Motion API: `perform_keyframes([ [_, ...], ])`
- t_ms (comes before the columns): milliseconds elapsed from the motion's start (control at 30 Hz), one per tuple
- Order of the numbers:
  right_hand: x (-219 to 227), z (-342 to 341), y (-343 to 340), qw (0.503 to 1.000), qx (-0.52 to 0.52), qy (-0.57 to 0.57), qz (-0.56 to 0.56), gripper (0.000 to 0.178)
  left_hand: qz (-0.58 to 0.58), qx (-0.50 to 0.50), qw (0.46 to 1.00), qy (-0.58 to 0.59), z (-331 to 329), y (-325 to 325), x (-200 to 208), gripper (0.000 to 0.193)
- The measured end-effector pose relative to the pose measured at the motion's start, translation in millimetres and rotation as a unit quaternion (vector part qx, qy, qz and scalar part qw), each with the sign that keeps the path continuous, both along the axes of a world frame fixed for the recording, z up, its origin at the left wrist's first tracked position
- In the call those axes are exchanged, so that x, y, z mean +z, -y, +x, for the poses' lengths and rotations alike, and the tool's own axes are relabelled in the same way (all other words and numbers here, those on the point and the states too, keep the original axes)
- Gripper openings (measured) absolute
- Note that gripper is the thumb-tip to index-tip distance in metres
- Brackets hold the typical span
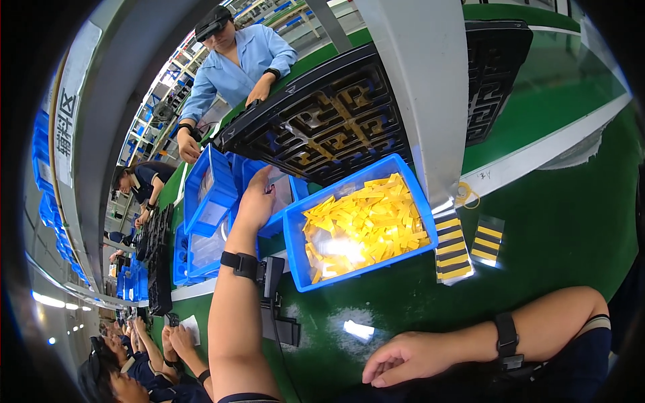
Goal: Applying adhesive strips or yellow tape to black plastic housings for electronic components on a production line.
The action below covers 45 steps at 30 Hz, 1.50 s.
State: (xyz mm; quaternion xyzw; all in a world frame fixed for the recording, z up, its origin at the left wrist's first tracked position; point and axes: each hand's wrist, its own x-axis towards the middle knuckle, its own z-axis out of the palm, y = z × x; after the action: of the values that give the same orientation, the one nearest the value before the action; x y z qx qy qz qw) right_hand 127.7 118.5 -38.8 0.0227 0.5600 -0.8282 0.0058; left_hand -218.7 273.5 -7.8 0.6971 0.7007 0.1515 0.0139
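My left hand reaches forward over a blue bin behind the yellow pieces. Its fingertips are partly hidden, and I cannot make out whether they hold anything. Loosely curled, my right hand rests low over the green tabletop with no object showing in it. A small shiny white piece lies just beyond it on a pale, scuffed patch. Between and ahead of my hands stands a blue bin full of small yellow strips. Beside that bin lie two clear sheets with yellow and black stripes.
Black moulded trays lean behind the bins, next to a grey upright post. More blue bins stack at the left. A black device with a cable sits by my left forearm. Across the bench stands a person in light blue; others work at left.
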Motion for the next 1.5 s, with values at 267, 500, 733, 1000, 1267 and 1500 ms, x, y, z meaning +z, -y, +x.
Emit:
perform_keyframes([
  [267,0.0,1.4,-2.3,1.0,-0.008,-0.007,0.023,0.028,0.072,0.05,0.984,0.152,20.6,14.5,6.1,0.06],
  [500,1.0,1.0,-0.9,1.0,-0.005,-0.013,0.021,0.028,0.041,0.065,0.984,0.162,23.2,16.5,10.8,0.055],
  [733,-0.1,0.9,0.1,1.0,-0.008,-0.017,0.025,0.027,0.016,0.046,0.984,0.17,15.1,11.1,7.1,0.056],
  [1000,1.1,0.6,-0.3,1.0,-0.002,-0.003,0.02,0.027,-0.035,0.024,0.989,0.143,12.4,8.1,9.5,0.06],
  [1267,1.3,1.2,-0.3,0.999,-0.019,-0.014,0.033,0.026,0.045,0.074,0.982,0.168,29.7,16.1,12.4,0.06],
  [1500,2.6,-0.1,-0.1,0.999,-0.013,-0.016,0.031,0.026,-0.007,0.11,0.979,0.17,35.4,19.5,21.3,0.058],
])
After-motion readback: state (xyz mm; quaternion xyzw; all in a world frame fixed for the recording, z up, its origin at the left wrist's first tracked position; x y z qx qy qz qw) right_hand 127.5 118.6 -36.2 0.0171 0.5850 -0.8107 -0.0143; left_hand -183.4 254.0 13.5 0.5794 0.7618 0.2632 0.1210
